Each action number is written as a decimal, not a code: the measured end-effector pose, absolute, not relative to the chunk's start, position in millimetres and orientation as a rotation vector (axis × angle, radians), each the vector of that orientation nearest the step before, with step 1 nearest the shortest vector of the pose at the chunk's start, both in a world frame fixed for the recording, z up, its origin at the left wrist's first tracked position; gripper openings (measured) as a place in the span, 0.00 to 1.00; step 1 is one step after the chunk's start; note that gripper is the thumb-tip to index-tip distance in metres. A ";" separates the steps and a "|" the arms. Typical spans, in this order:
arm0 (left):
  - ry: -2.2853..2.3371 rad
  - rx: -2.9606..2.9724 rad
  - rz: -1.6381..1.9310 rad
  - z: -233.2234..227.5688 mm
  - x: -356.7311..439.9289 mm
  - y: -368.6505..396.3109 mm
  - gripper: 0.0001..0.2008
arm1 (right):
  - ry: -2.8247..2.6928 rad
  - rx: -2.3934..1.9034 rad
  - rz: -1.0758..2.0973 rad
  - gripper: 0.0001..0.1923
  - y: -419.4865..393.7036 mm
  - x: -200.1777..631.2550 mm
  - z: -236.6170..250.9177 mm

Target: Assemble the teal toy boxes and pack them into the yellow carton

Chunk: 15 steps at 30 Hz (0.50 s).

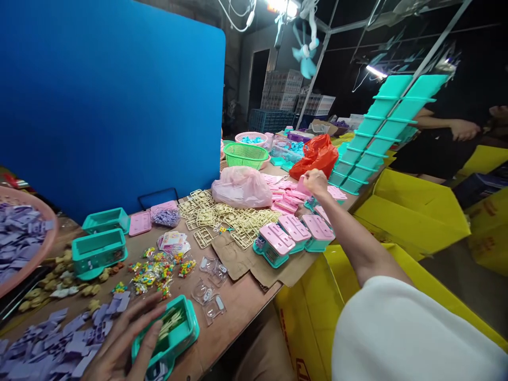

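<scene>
At the near left, my left hand (123, 338) curves around the side of a teal plastic box (186, 330), its thumb across the opening. Cream-coloured plastic pieces (171, 323) lie inside that box. My right hand (316, 181) is stretched far forward, its fingers closed on a flat pink plastic piece (302, 185) above a heap of pink pieces (286, 197). Below it stand several teal boxes with pink lids (273, 241). Between my hands lie cream sprue frames (254, 225), clear plastic parts (208, 296) and small bags of coloured bits (156, 272).
Purple pieces (59, 344) spread at the near left beside a pink basin (50, 211). Two teal boxes (99, 248) stand behind. A blue panel (119, 106) rises at the left. Stacked teal boxes (367, 135) lean at the right, above yellow cartons (413, 206). Another person's hand (464, 129) shows beyond.
</scene>
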<state>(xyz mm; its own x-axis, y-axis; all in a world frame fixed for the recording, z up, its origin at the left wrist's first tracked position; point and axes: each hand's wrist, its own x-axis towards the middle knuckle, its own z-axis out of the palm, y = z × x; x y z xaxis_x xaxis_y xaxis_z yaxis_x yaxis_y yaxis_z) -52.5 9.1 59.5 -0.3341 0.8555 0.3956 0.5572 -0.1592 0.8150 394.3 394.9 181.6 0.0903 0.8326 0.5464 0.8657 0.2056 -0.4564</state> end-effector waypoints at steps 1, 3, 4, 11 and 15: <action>1.734 1.481 1.504 66.5 -39.1 13.5 0.12 | -1.686 -1.494 -0.061 0.15 387.8 390.5 186.3; 1.495 1.229 1.486 80.4 -11.0 22.5 0.17 | -1.662 -1.240 0.025 0.15 360.5 369.4 188.4; 1.349 1.108 1.466 87.0 2.4 27.2 0.21 | -1.671 -1.089 0.108 0.13 340.2 352.6 185.3; 0.693 0.502 1.383 102.8 28.9 43.2 0.31 | -2.084 -0.123 0.502 0.12 173.2 226.5 130.0; 0.851 0.310 1.659 89.7 12.8 24.7 0.22 | -2.436 0.055 0.460 0.25 142.6 193.3 121.0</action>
